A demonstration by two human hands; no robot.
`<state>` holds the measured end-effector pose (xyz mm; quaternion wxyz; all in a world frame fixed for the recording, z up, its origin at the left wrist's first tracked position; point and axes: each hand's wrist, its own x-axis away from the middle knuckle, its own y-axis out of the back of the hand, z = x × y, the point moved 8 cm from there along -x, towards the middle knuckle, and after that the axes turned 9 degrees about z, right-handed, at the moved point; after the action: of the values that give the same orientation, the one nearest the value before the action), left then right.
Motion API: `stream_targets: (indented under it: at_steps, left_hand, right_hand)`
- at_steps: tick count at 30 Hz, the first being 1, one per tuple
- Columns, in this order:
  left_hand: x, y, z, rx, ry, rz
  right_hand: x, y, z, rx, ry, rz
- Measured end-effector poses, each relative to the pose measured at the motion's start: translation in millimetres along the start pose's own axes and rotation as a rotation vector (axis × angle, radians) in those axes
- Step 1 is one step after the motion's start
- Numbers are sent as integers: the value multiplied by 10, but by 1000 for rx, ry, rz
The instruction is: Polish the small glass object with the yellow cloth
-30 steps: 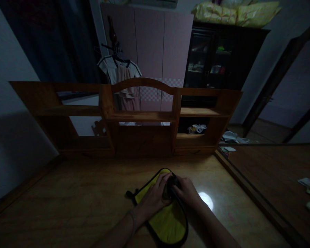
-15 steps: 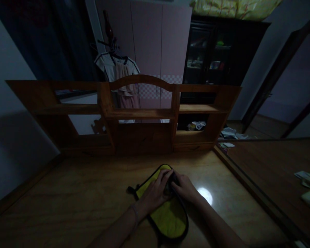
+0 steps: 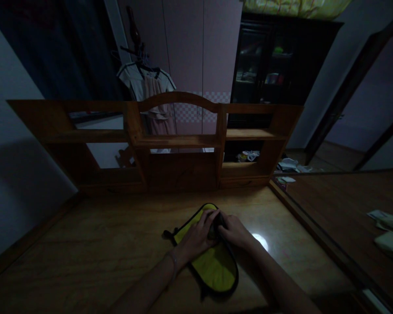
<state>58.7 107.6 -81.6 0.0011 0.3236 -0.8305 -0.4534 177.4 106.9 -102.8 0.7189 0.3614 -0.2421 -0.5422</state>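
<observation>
— On the wooden desk (image 3: 94, 244), just in front of us, we have the yellow pouch with black edging (image 3: 212, 266) lying flat. Do we see any change in the last second?

— Very little in the work itself. Our view has tipped a bit, so the shelf unit (image 3: 180, 144) and the pouch sit a little higher in the picture than before. Our hands kept their place on the far end of the pouch.

— How do our hands stand now?

— Our left hand (image 3: 198, 237) lies over the pouch with fingers half curled, pressing on the cloth. Our right hand (image 3: 236, 231) meets it from the other side, fingers bent around a small dark thing (image 3: 217, 222) at the pouch's far end. The room is dim, so we cannot tell what this thing is, or how firmly we grip it.

— So what do we judge from this?

— We think the same fine handling goes on at that one spot, because both hands stayed together there and the pouch did not shift on the desk. The bright reflection (image 3: 258, 240) is just beside our right wrist, as before.

— And around us?

— Clothes on a hanger (image 3: 147, 87) behind the shelf unit, and a dark cabinet (image 3: 265, 69) further right.
</observation>
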Motion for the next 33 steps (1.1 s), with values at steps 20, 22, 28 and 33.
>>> stream_targets:
  at_steps: [20,22,28,33]
  left_hand:
    - [14,52,-21,42,14,-61]
    - [10,42,-21,35,21,-43]
    - [4,28,-15,34,29,1]
    - [13,48,-10,32,33,-13]
  right_hand:
    - [-17,-44,-13,9,2,-71]
    - [-15,-47,-13,2,1,-58]
    - [-1,-51,-25,16,-8,-23]
    - [-21,-65,-63,77,8,-64]
